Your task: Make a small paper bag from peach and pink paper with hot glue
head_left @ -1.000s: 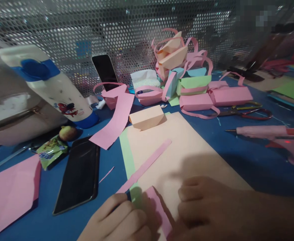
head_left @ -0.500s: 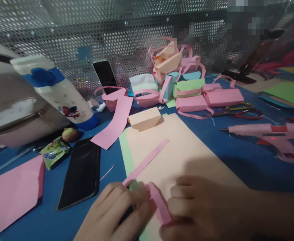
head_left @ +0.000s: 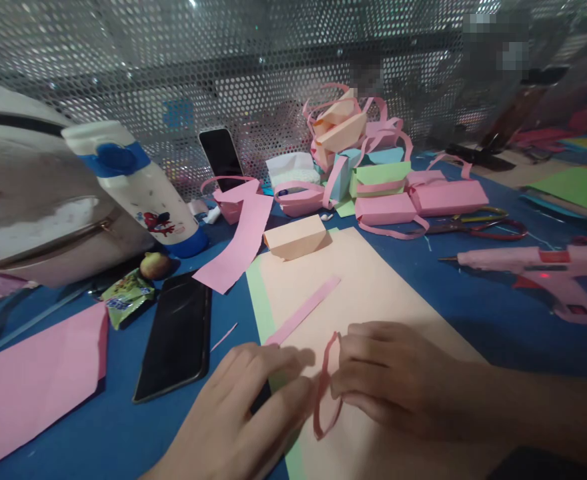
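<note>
Paper piece [head_left: 318,421], pink and seen edge-on in the head view, sits pinched in the right hand [head_left: 386,375] over the peach sheet [head_left: 383,293]; the left hand [head_left: 246,408] is loosely spread beside it, contact unclear. It should prove light and easily creased, best held by its edges.

By the peach paper [head_left: 368,293], our left hand [head_left: 246,403] and right hand [head_left: 393,377] are bare, likewise our right forearm [head_left: 528,403].
</note>
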`<state>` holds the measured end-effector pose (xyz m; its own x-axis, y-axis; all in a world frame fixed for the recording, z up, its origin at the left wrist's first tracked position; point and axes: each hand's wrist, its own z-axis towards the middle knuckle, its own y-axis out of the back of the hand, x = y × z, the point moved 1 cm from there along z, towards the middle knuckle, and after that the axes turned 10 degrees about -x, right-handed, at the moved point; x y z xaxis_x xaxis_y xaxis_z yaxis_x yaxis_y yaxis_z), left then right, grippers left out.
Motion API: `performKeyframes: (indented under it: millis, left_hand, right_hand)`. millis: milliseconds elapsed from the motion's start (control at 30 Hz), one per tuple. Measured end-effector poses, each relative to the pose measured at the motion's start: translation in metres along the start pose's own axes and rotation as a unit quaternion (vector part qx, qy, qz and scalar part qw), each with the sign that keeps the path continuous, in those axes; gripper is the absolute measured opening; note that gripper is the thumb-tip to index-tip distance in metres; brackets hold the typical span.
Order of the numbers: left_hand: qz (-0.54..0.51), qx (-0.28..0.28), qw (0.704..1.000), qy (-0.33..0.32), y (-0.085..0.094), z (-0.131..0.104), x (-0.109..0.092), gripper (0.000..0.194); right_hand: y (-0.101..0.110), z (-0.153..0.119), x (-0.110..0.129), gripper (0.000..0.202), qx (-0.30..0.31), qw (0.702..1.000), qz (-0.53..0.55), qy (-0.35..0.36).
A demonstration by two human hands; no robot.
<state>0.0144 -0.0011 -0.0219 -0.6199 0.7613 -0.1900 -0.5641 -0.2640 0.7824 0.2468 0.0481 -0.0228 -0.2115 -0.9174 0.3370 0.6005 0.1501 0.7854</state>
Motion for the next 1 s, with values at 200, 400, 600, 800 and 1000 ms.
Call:
performKeyframes:
  millis: [200,400,600,800,1000]
  left_hand:
    - [0.018,-0.003,0.996,-0.086,-0.006,0.002,-0.008,0.033]
    - [0.001,-0.005,0.997,-0.082,-0.007,-0.004,-0.004,0.039]
    - [-0.007,-0.021,1.000,-0.013,-0.003,-0.005,-0.002,0.036]
    - [0.011,-0.034,0.999,-0.017,-0.002,-0.005,-0.002,0.031]
    - [0.026,0.006,0.999,-0.024,0.002,-0.004,-0.002,0.034]
  right_hand:
    - [0.003,0.000,-0.005,0.018,-0.052,0.995,0.038,-0.076]
    - [0.000,-0.002,-0.014,0.024,-0.064,0.984,0.112,-0.120]
    - [0.002,-0.002,-0.014,0.012,-0.055,0.974,0.126,-0.180]
    - [0.004,-0.003,-0.013,0.017,-0.066,0.964,0.161,-0.202]
    - [0.001,-0.001,-0.010,0.020,-0.089,0.974,0.107,-0.176]
